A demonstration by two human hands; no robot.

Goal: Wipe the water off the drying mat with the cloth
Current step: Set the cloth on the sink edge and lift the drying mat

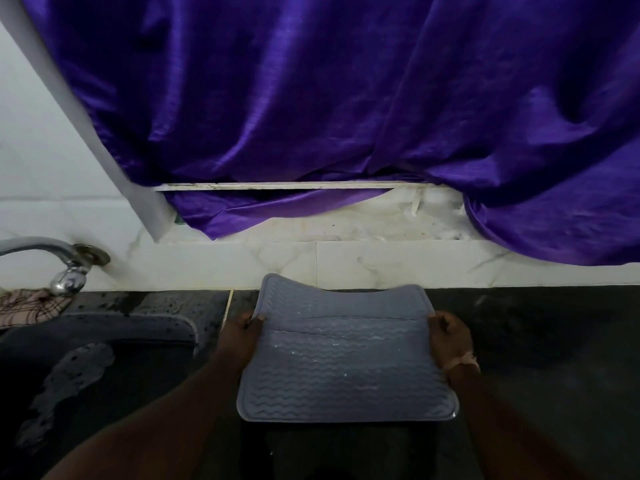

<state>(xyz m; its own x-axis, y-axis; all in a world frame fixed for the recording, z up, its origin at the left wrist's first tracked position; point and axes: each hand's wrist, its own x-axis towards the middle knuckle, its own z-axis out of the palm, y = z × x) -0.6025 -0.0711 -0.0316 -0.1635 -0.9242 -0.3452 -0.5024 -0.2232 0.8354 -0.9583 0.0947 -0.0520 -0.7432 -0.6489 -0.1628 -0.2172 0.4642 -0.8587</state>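
Wet drying mat gripped at both side edges, left hand and right hand apart, checked cloth far left.

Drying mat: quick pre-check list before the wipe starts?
1. Left hand grips the drying mat by its left edge: ok.
2. Right hand grips its right edge: ok.
3. Mat lying flat: not ok, far edge curls up.
4. Water on mat: ok, droplets visible mid-mat.
5. Cloth in hand: not ok, a checked cloth lies by the tap.
6. A hand free to wipe: not ok.
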